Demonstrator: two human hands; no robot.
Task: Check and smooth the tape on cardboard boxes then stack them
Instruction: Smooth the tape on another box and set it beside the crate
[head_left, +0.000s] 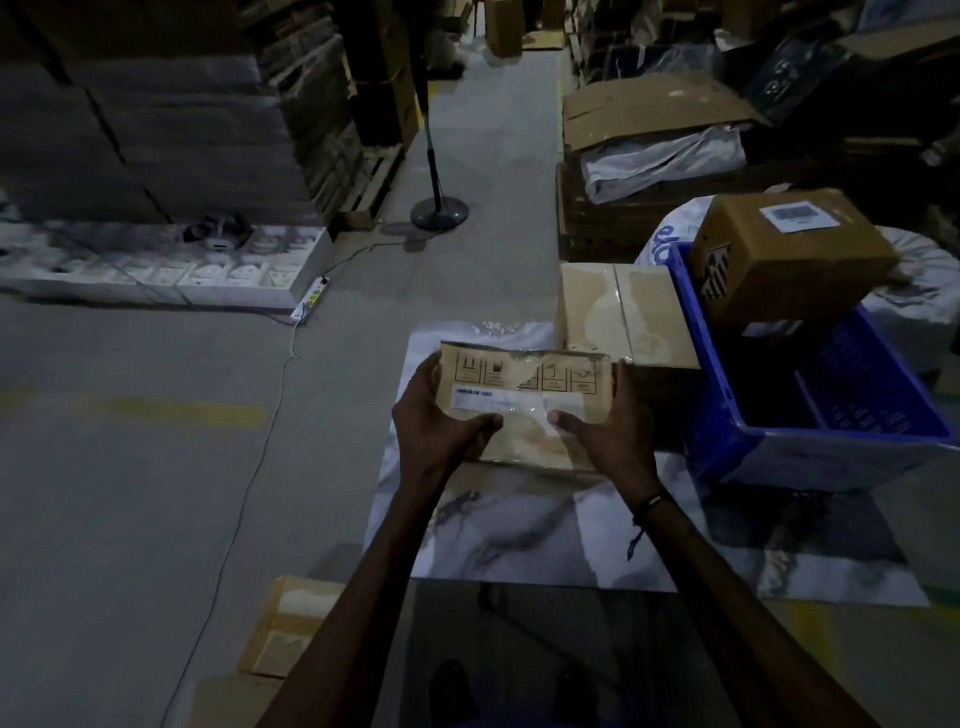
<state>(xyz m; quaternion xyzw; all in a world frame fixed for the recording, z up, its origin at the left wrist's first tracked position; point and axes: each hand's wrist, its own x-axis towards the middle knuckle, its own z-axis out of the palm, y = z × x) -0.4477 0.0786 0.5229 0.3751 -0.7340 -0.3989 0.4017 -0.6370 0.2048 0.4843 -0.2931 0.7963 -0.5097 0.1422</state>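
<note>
A small flat cardboard box (524, 387) with printed handling symbols, a white label and shiny clear tape is held up in front of me over a marble-patterned sheet (519, 540). My left hand (434, 421) grips its left end, thumb lying across the near face. My right hand (608, 423) grips its right end, thumb pointing in toward the tape. A larger taped cardboard box (618, 312) stands just behind, on the sheet's far right.
A blue plastic crate (810, 415) at the right has a brown labelled box (789, 260) tilted on its rim. Another cardboard box (291, 623) lies on the floor near left. A fan stand (439, 210), a power strip (310, 301) with cable, and stacked cartons on pallets line the aisle.
</note>
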